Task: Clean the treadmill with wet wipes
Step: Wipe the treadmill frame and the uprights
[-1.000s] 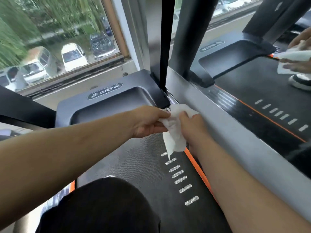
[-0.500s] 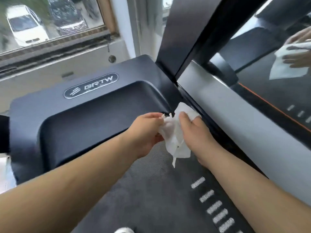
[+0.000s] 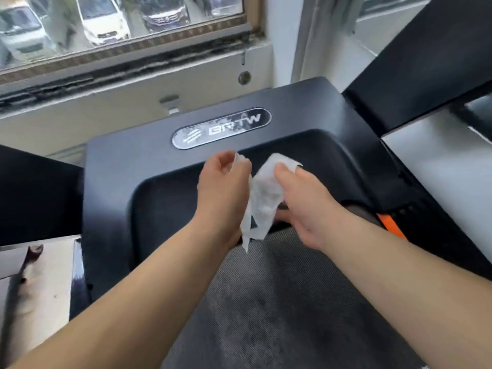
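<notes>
Both left hand (image 3: 222,190) and right hand (image 3: 308,201), fingers (image 3: 283,169) clamped, are pinching the wet wipe (image 3: 263,201), apparently unfolding it for wiping the motor cover (image 3: 127,166).

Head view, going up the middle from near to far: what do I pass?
Treadmill belt → wet wipe, held by left hand and right hand → BRTW badge on the motor cover → pale wall → window frame → parked cars.

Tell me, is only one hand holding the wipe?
No: the left hand pinches one edge of the wipe and the right hand grips another part, so it hangs between them.
</notes>
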